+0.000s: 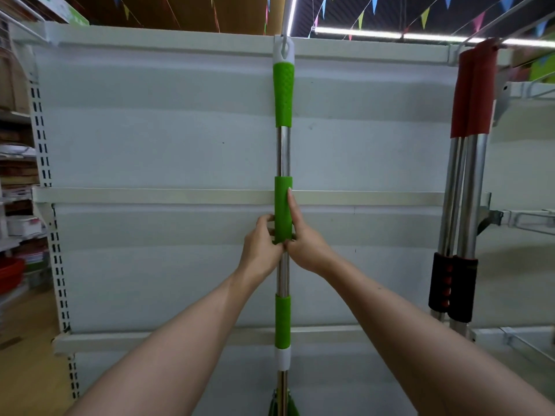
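Dead centre of the frame, the mop pole (283, 151) stands straight up and down. Its top grip (283, 88) is at the upper edge of the shelf unit (150, 139) and its foot drops out of the bottom of the picture. Both hands are on the same spot, the green sleeve (283, 202) halfway up the pole.

The left hand (260, 240) comes in from the left side, fingers curled round the sleeve's lower end. The right hand (303, 238) mirrors it from the right. One finger lies straight up along the sleeve while the thumb and the rest pinch its bottom edge, right against the left hand's fingertips.

Neither hand is nearer, since they meet on the pole at the same height. The long axis runs vertically, so I'd say any slide of that sleeve goes up toward the top grip or down toward the lower green collar (283, 319), with bare metal either way.

At the right edge of the frame, the red-handled poles (471, 94) hang well apart from all this.
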`<control>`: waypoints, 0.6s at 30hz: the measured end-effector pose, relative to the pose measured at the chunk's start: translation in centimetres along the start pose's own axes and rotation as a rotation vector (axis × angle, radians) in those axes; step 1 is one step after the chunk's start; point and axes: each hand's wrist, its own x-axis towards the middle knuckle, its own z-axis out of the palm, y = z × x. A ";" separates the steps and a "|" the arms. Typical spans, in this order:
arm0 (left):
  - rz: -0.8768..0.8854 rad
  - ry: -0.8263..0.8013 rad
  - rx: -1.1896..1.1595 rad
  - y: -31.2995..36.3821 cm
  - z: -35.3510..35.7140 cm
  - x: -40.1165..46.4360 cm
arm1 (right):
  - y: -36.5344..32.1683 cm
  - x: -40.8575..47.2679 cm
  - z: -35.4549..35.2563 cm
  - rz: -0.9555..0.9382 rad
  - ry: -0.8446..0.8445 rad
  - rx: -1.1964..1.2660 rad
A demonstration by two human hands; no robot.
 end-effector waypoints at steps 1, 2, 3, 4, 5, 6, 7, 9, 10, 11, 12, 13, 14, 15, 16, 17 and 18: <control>-0.008 0.015 -0.025 -0.2 0.1 0.0 | 0.3 -0.1 0.1 0.004 -0.002 -0.003; -0.015 0.025 -0.035 -0.3 0.2 0.1 | 0.5 -0.3 0.3 0.009 -0.008 -0.009; -0.011 0.030 -0.039 -0.6 0.3 0.1 | 0.9 -0.5 0.4 0.015 -0.017 -0.011; -0.007 0.029 -0.033 -0.9 0.4 0.0 | 1.3 -0.7 0.6 0.019 -0.026 -0.010; 0.004 0.025 -0.028 -1.1 0.5 -0.1 | 1.8 -0.9 0.9 0.024 -0.032 -0.009; 0.008 0.017 -0.020 -1.3 0.5 -0.4 | 2.2 -1.2 1.1 0.030 -0.038 -0.011; 0.017 0.013 -0.016 -1.4 0.6 -0.6 | 2.5 -1.4 1.2 0.038 -0.042 -0.019; 0.029 0.009 0.000 -1.4 0.8 -1.0 | 2.7 -1.7 1.4 0.056 -0.040 -0.052; 0.037 -0.003 0.004 -1.4 0.9 -1.2 | 2.6 -1.8 1.4 0.064 -0.036 -0.063; 0.054 -0.017 -0.001 -1.6 1.0 -1.3 | 2.5 -2.0 1.5 0.069 -0.031 -0.066; 0.068 -0.036 0.005 -1.9 1.0 -1.4 | 2.3 -2.1 1.5 0.070 -0.019 -0.072; 0.082 -0.056 0.027 -2.0 0.9 -1.6 | 2.0 -2.2 1.6 0.070 -0.004 -0.082; 0.091 -0.073 0.062 -1.8 0.6 -2.1 | 1.8 -2.4 1.7 0.068 0.015 -0.093; 0.096 -0.078 0.081 -1.6 0.2 -2.6 | 1.6 -2.6 1.8 0.066 0.040 -0.096; 0.076 -0.075 0.065 -1.3 -0.3 -3.4 | 1.4 -3.0 1.9 0.066 0.068 -0.086; 0.047 -0.061 0.021 -1.4 -0.8 -4.0 | 1.2 -3.4 2.1 0.067 0.102 -0.067; 0.016 -0.049 -0.026 -1.7 -1.3 -4.8 | 1.1 -4.0 2.2 0.064 0.140 -0.049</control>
